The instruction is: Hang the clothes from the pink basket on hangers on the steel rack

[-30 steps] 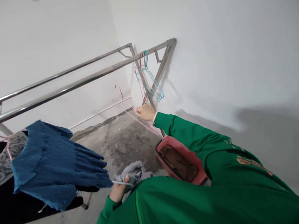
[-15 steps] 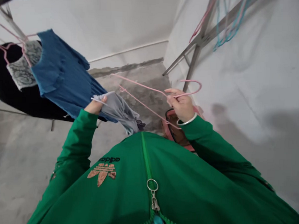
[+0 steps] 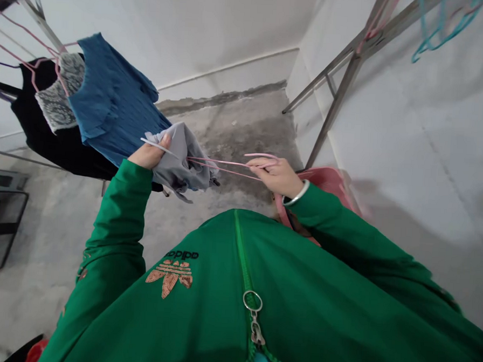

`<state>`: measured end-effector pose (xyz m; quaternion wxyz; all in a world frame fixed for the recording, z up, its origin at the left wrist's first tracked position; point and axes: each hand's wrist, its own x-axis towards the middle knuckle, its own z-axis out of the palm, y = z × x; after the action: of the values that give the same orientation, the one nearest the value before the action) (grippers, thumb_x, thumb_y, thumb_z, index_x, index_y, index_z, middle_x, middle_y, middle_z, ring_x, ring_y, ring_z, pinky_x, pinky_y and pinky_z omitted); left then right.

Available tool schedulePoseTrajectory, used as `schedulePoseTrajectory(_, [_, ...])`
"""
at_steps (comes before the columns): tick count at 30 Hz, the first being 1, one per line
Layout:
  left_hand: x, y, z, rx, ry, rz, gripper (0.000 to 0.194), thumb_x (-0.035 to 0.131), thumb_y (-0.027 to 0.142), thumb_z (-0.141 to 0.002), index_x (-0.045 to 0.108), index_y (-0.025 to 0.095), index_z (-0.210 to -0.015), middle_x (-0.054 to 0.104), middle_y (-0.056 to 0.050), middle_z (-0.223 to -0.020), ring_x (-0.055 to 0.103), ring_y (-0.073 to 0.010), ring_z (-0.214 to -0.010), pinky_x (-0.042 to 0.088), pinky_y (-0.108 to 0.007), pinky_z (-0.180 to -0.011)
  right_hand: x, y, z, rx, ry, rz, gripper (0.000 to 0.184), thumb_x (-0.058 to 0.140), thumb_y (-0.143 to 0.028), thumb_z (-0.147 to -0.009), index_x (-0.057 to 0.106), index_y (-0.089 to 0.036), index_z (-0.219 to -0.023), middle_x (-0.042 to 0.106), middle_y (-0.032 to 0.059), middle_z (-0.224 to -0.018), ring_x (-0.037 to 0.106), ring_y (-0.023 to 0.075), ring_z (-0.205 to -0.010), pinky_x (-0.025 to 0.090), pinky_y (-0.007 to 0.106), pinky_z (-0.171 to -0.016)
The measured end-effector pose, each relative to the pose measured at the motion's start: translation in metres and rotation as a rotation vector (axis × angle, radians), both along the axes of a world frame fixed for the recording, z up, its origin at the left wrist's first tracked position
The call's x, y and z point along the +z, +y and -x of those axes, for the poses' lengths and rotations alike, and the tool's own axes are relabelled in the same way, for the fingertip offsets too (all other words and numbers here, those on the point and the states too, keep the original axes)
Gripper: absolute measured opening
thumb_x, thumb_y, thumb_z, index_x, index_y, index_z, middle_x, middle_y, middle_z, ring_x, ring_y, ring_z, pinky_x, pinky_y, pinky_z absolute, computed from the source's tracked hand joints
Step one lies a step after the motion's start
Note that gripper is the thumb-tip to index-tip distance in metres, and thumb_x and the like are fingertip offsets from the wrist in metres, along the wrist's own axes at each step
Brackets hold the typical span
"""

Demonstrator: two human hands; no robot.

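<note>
My left hand [image 3: 150,153] is closed on a light grey garment [image 3: 182,151], which hangs bunched below the fingers. A thin pale strip shows across that hand. In my right hand [image 3: 277,175] is a pink clothes hanger [image 3: 226,169], gripped near its hook. The far end of the hanger reaches the grey garment and passes partly out of sight at the cloth. Just beyond my left hand hangs a blue garment [image 3: 111,104].
A patterned grey-white garment [image 3: 59,104] and a black garment [image 3: 37,132] hang at the left on a metal rack. A pink basket [image 3: 332,186] stands on the floor below my right arm. Blue hangers [image 3: 443,40] hang at upper right beside a metal frame [image 3: 339,94].
My right hand has moved down and left and turned the hanger, bringing its far end to the grey garment. My left hand has lifted the garment slightly. The view has shifted.
</note>
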<state>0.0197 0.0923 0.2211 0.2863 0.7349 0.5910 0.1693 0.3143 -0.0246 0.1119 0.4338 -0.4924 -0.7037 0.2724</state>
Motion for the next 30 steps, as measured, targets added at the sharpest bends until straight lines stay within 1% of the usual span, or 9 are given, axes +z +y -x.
schedulePoseTrajectory(4, [-0.005, -0.019, -0.033, -0.266, 0.022, 0.139, 0.057, 0.041, 0.054, -0.09, 0.058, 0.011, -0.124, 0.069, -0.008, -0.108, 0.062, -0.0235, -0.109, 0.048, -0.038, -0.101, -0.013, 0.028, 0.038, 0.047, 0.057, 0.007, 0.029, 0.045, -0.03, -0.089, 0.072, -0.018, -0.091, 0.073, 0.0055, -0.093, 0.068, 0.0196, -0.09, 0.054, 0.033, -0.085])
schedulePoseTrajectory(7, [-0.009, -0.023, -0.047, -0.472, 0.081, 0.052, 0.056, 0.041, 0.055, -0.089, 0.059, 0.015, -0.125, 0.068, -0.008, -0.111, 0.058, -0.0237, -0.114, 0.044, -0.037, -0.104, -0.006, 0.044, 0.041, 0.106, 0.173, -0.025, 0.031, 0.046, -0.033, -0.088, 0.071, -0.015, -0.089, 0.072, 0.0073, -0.09, 0.066, 0.0185, -0.086, 0.053, 0.032, -0.082])
schedulePoseTrajectory(13, [-0.011, -0.021, -0.035, -0.292, 0.368, -0.329, 0.039, 0.053, 0.044, -0.083, 0.069, 0.018, -0.107, 0.064, -0.012, -0.115, 0.049, -0.0318, -0.124, 0.032, -0.049, -0.111, 0.02, 0.057, 0.016, 0.119, 0.221, 0.018, 0.026, 0.055, -0.039, -0.086, 0.066, -0.017, -0.079, 0.067, 0.0034, -0.079, 0.06, 0.014, -0.076, 0.05, 0.029, -0.074])
schedulePoseTrajectory(19, [-0.021, -0.023, -0.037, -0.244, 0.239, -0.139, 0.039, 0.053, 0.043, -0.083, 0.067, 0.017, -0.109, 0.066, -0.009, -0.112, 0.058, -0.0262, -0.114, 0.042, -0.039, -0.105, 0.032, 0.064, 0.022, 0.157, 0.067, -0.043, 0.029, 0.047, -0.04, -0.092, 0.063, -0.017, -0.083, 0.064, 0.0022, -0.079, 0.058, 0.0133, -0.076, 0.049, 0.03, -0.079])
schedulePoseTrajectory(23, [-0.013, -0.026, -0.033, -0.173, 0.023, -0.147, 0.038, 0.055, 0.04, -0.083, 0.066, 0.017, -0.112, 0.068, -0.005, -0.11, 0.061, -0.0206, -0.109, 0.047, -0.031, -0.102, 0.038, 0.068, 0.001, 0.062, 0.042, -0.213, 0.026, 0.054, -0.042, -0.089, 0.061, -0.023, -0.105, 0.064, 0.004, -0.101, 0.058, 0.0179, -0.1, 0.045, 0.035, -0.098])
schedulePoseTrajectory(25, [0.0, -0.03, -0.027, -0.112, -0.016, -0.197, 0.037, 0.057, 0.039, -0.083, 0.067, 0.015, -0.11, 0.069, -0.005, -0.109, 0.062, -0.0195, -0.106, 0.048, -0.031, -0.101, 0.022, 0.067, -0.021, -0.202, 0.148, -0.223, 0.028, 0.047, -0.044, -0.093, 0.058, -0.027, -0.112, 0.06, 0.0051, -0.111, 0.054, 0.0188, -0.112, 0.041, 0.037, -0.104])
schedulePoseTrajectory(28, [0.022, -0.039, -0.017, -0.02, -0.007, -0.262, 0.037, 0.058, 0.034, -0.083, 0.068, 0.009, -0.108, 0.07, -0.008, -0.105, 0.064, -0.0186, -0.099, 0.051, -0.031, -0.096, -0.041, 0.057, -0.051, -0.753, 0.243, -0.005, 0.039, 0.022, -0.041, -0.099, 0.059, -0.029, -0.104, 0.058, 0.0081, -0.101, 0.049, 0.0209, -0.12, 0.041, 0.041, -0.103])
schedulePoseTrajectory(29, [0.029, -0.042, -0.015, 0.009, -0.001, -0.289, 0.036, 0.058, 0.033, -0.083, 0.069, 0.007, -0.106, 0.07, -0.009, -0.102, 0.065, -0.0184, -0.096, 0.052, -0.03, -0.093, -0.067, 0.05, -0.055, -0.824, 0.228, 0.089, 0.042, 0.019, -0.04, -0.1, 0.059, -0.028, -0.1, 0.058, 0.0091, -0.096, 0.048, 0.022, -0.121, 0.042, 0.042, -0.101])
schedulePoseTrajectory(30, [0.034, -0.046, -0.012, 0.028, 0.006, -0.314, 0.035, 0.059, 0.032, -0.083, 0.069, 0.007, -0.105, 0.07, -0.008, -0.101, 0.065, -0.0182, -0.094, 0.053, -0.03, -0.091, -0.094, 0.042, -0.054, -0.772, 0.187, 0.216, 0.04, 0.022, -0.04, -0.099, 0.06, -0.026, -0.095, 0.058, 0.0093, -0.091, 0.051, 0.0232, -0.115, 0.044, 0.044, -0.097])
